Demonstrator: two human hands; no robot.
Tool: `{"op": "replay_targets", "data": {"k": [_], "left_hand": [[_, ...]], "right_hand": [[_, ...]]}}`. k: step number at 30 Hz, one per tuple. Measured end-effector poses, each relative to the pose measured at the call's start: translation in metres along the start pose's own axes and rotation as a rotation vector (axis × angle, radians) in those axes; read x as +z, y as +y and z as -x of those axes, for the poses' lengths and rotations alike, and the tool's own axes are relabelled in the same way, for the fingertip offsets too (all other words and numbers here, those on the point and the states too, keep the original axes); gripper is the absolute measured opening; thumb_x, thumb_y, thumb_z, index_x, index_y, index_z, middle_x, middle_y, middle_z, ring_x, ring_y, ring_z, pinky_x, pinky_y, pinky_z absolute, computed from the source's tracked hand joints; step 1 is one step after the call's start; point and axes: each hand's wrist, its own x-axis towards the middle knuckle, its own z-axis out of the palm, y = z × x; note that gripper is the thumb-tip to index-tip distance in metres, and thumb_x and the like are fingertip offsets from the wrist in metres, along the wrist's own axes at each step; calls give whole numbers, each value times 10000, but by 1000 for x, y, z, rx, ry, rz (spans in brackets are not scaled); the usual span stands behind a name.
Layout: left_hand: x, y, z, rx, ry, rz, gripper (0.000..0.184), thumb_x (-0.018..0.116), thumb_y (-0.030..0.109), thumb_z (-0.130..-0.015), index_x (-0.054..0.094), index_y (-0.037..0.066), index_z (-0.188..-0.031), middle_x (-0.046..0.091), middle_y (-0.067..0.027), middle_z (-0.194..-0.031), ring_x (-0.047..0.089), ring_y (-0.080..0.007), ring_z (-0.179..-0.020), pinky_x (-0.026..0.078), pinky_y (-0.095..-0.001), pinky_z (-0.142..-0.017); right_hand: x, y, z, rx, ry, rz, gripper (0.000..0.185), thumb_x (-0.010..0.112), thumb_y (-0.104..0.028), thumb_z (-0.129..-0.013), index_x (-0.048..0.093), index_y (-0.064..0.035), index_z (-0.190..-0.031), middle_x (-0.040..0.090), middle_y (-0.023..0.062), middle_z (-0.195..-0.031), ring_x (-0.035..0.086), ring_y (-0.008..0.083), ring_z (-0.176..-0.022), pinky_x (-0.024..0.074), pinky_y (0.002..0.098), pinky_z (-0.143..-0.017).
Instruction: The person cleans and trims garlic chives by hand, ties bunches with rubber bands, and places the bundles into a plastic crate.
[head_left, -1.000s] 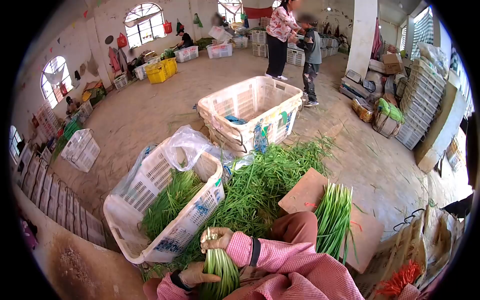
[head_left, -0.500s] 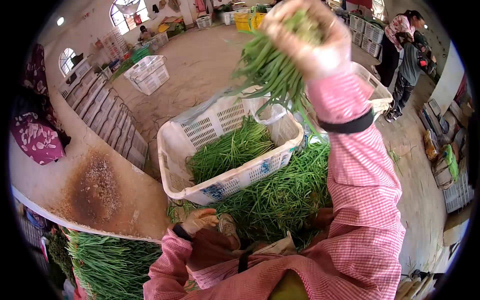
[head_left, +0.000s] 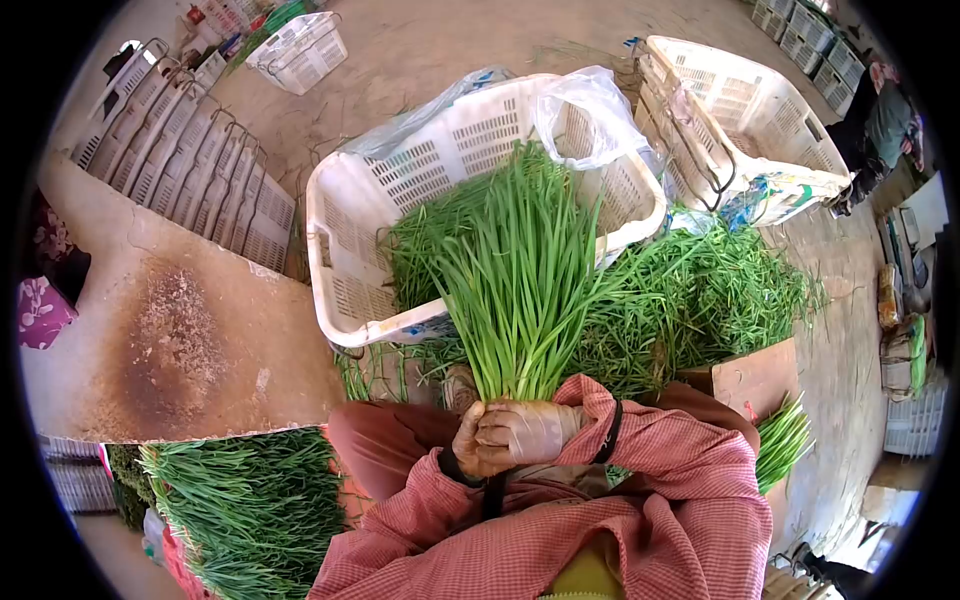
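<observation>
A bunch of green chives stands upright in front of my body, its leaf tips fanned out over the crate's near rim. My right hand, with a pale covering across its back, is closed around the bottom of the bunch. My left hand is closed against the same stem ends, its fingers meeting the right hand. The stem ends are hidden inside the hands. Just beyond is a white plastic crate with more chives lying in it. A clear plastic bag hangs over its far right corner.
Loose green leaves are heaped right of the crate. Stacked white crates stand behind them. A stained slab is at left, with chives below it. A cardboard piece and another bunch are at right.
My right hand has come down from high at the upper right with the chives, which now point leaves upward. My left hand has moved right and joined it at the stem ends. The view tilts lower.
</observation>
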Motion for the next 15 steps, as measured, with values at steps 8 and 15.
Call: {"op": "replay_targets", "data": {"k": [8,15], "left_hand": [[42,-33,-24,1,182,-318,512,599,358,-796,435,55,-1174,550,-104,-1088,543,-245,-1000,459,-415,-852],[3,-35,-31,-110,500,-435,289,609,66,-762,554,-19,-1033,617,-97,-919,613,-200,-733,529,-313,-700]], "right_hand": [[-47,-54,19,563,731,-1056,401,516,-369,-846,588,26,-857,619,102,-821,599,226,-761,474,371,-756],[-60,-42,69,1004,1398,-345,425,620,-196,-792,461,-47,-1157,535,145,-1107,536,216,-985,490,351,-786]]}}
